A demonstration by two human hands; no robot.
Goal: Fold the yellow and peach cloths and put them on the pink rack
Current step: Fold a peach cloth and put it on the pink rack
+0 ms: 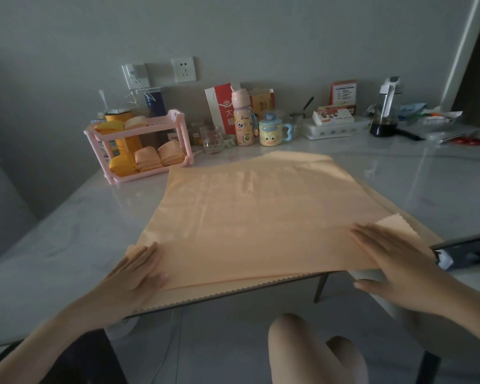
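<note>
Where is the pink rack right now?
In the head view, the pink rack stands far left on the table, just beyond the far-left corner of the spread peach cloth and left of a glass.

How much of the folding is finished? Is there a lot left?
Done: folded yellow cloths and folded peach cloths already sit on the pink rack. In hand: the left hand and right hand press flat on one big peach cloth on the table. Left: fold it small and rack it.
</note>
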